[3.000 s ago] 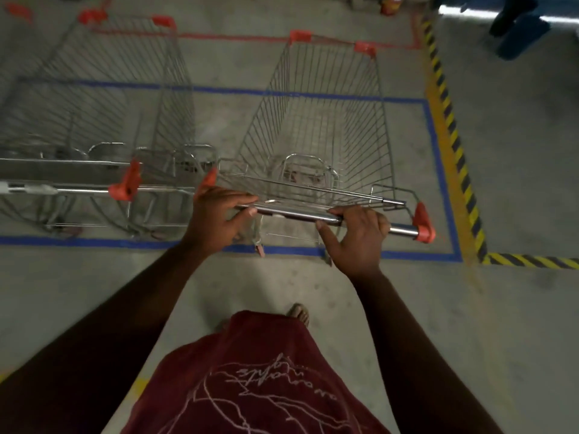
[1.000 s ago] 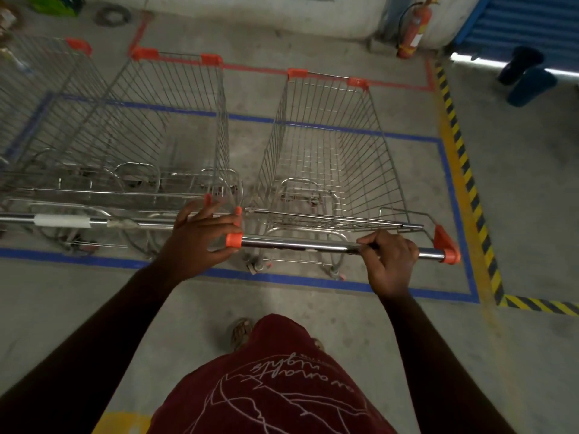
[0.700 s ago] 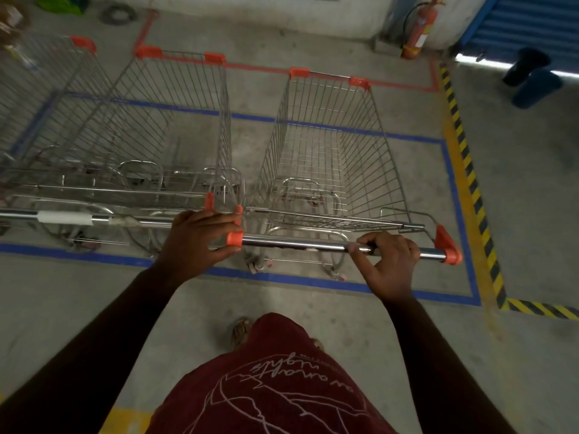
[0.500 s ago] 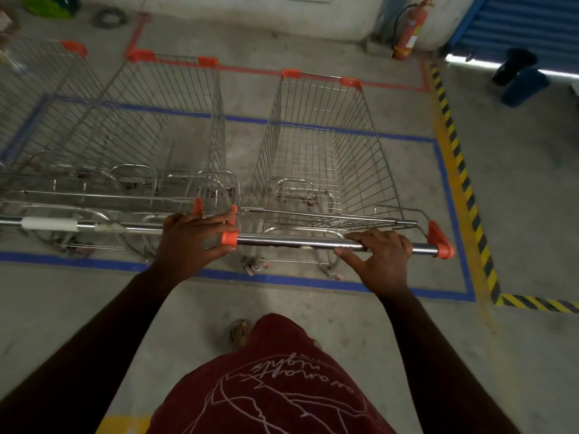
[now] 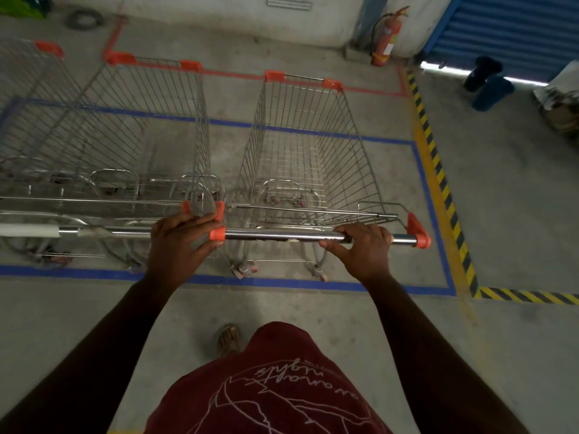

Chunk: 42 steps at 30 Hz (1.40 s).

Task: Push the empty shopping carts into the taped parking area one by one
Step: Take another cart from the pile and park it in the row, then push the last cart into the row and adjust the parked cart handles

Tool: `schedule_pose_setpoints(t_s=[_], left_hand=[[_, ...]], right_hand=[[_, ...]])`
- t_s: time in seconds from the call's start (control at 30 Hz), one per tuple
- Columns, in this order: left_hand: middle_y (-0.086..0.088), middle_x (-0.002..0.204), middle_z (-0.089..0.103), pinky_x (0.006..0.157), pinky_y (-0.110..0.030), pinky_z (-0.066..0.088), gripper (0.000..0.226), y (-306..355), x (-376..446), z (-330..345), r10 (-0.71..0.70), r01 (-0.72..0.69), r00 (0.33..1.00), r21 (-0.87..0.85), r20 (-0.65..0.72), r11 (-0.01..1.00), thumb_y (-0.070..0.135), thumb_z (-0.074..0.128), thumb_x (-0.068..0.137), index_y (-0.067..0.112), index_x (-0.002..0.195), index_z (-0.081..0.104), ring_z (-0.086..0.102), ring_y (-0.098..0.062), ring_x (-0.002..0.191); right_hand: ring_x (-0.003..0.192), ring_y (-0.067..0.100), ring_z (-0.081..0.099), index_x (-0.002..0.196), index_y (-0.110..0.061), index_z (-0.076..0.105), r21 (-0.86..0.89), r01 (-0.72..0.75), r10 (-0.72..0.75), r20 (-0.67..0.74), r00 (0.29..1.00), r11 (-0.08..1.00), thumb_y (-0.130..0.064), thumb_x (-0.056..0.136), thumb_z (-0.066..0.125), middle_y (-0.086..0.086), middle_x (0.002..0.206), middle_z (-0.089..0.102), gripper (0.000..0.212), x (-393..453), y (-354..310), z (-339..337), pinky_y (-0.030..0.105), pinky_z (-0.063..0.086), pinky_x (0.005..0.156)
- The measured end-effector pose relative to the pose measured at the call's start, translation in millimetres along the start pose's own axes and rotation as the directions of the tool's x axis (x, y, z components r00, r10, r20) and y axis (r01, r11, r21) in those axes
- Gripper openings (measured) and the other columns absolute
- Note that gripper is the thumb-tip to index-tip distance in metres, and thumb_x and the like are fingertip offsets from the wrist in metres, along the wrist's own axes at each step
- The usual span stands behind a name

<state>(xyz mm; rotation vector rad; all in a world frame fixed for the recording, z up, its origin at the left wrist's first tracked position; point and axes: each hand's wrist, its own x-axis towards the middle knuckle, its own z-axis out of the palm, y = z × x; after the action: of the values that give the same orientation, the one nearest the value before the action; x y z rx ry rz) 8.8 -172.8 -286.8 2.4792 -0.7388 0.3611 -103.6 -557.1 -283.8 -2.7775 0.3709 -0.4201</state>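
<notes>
The wire shopping cart (image 5: 308,158) stands inside the blue-taped parking area (image 5: 419,170), at its right end, rear wheels just inside the near tape line (image 5: 282,281). The right hand (image 5: 360,247) grasps the chrome handle bar (image 5: 282,235) near its right end, fingers over the top and thumb below. The left hand (image 5: 180,238) covers the bar's left end by the orange end cap (image 5: 217,234), fingers spread; whether it is actually gripping that bar or the neighbouring cart's handle (image 5: 94,230) cannot be told.

The neighbouring cart (image 5: 134,136) is parked just beside on the left, basket rims close (handle ends nearly meeting).

Risks, as judged from here:
- A further push angled left could jam the two carts' frames together or pinch the left hand's fingers between the handle ends.
- A hard shove could send the cart's nose past the far blue line towards the red tape (image 5: 369,90).
- Drifting right would carry a wheel over the right tape edge, towards the yellow-black hazard strip (image 5: 438,170).
</notes>
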Motion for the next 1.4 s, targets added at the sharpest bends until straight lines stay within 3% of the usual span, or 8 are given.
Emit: schedule_pose_setpoints(t_s=[0.13,0.33,0.7,0.93,1.07,1.2,1.3,1.4], left_hand=[[0.016,0.132,0.066,0.109,-0.023,0.032,0.044,9,2,-6,0.054,-0.053,0.996,0.013,-0.073,0.998,0.048,0.063,0.090,0.027,0.127,0.073,0.061,-0.016,0.112],[0.015,0.139,0.065,0.096,-0.051,0.050,0.046,1,-3,-3,0.034,-0.034,0.999,0.033,0.017,0.999,0.049,0.061,0.093,0.034,0.136,0.066,0.066,-0.022,0.107],[0.020,0.139,0.063,0.100,-0.046,0.048,0.051,8,0,-10,-0.006,0.005,0.997,0.011,0.080,1.000,0.053,0.058,0.094,0.041,0.143,0.059,0.064,-0.019,0.120],[0.013,0.127,0.072,0.097,-0.051,0.050,0.049,8,-5,-6,-0.030,0.028,0.998,0.036,0.049,0.999,0.043,0.062,0.093,0.040,0.142,0.059,0.067,-0.024,0.116],[0.008,0.133,0.070,0.106,-0.048,0.036,0.048,19,-12,-2,-0.035,0.035,0.999,0.114,0.000,0.993,0.038,0.059,0.093,0.033,0.140,0.062,0.054,-0.028,0.139],[-0.002,0.140,0.066,0.113,-0.053,0.031,0.055,37,-22,0,-0.068,0.070,0.998,0.131,-0.014,0.989,0.034,0.059,0.092,0.025,0.146,0.056,0.039,-0.030,0.152],[0.000,0.149,0.058,0.119,-0.053,0.034,0.063,51,-31,-11,-0.041,0.040,0.999,0.046,0.036,0.998,0.027,0.060,0.093,0.025,0.154,0.048,0.030,-0.023,0.156],[-0.003,0.152,0.055,0.116,-0.051,0.042,0.059,68,-53,-19,-0.117,0.121,0.991,-0.065,0.065,0.991,0.031,0.062,0.094,0.016,0.150,0.053,0.039,-0.019,0.151]], right_hand=[[0.100,0.022,0.068,0.103,-0.028,0.077,0.000,-0.024,0.024,0.020,1.000,1.000,-0.085,0.081,0.051,-0.009,0.097,0.075,0.067,-5,-7,1,0.042,0.035,0.099],[0.103,0.019,0.066,0.114,-0.037,0.077,-0.035,-0.001,0.001,-0.006,1.000,0.999,-0.081,0.087,0.053,-0.013,0.101,0.073,0.057,-13,-5,1,0.044,0.036,0.100],[0.109,0.018,0.065,0.114,-0.045,0.078,-0.006,0.034,-0.033,0.047,0.998,0.999,-0.084,0.084,0.049,-0.018,0.109,0.076,0.058,-1,-1,-8,0.028,0.018,0.093],[0.119,0.019,0.060,0.122,-0.047,0.075,0.000,0.022,-0.022,0.104,0.994,1.000,-0.082,0.087,0.057,-0.017,0.120,0.074,0.053,1,-3,-13,0.037,0.024,0.102],[0.114,0.020,0.063,0.118,-0.045,0.077,0.005,0.038,-0.038,0.066,0.997,0.999,-0.084,0.085,0.048,-0.016,0.116,0.075,0.059,-3,-4,-12,0.037,0.026,0.100],[0.117,0.016,0.063,0.116,-0.041,0.078,0.186,0.002,0.012,-0.073,0.997,0.983,-0.078,0.084,0.059,-0.016,0.121,0.075,0.053,-6,-5,-11,0.036,0.028,0.105],[0.118,0.018,0.064,0.116,-0.034,0.077,0.354,0.024,0.040,-0.173,0.984,0.935,-0.063,0.089,0.065,-0.014,0.121,0.074,0.042,-16,-15,-15,0.048,0.038,0.109],[0.120,0.020,0.064,0.119,-0.028,0.076,0.432,0.142,-0.054,-0.210,0.976,0.891,-0.047,0.094,0.068,-0.010,0.125,0.072,0.032,-34,-34,-15,0.057,0.043,0.106]])
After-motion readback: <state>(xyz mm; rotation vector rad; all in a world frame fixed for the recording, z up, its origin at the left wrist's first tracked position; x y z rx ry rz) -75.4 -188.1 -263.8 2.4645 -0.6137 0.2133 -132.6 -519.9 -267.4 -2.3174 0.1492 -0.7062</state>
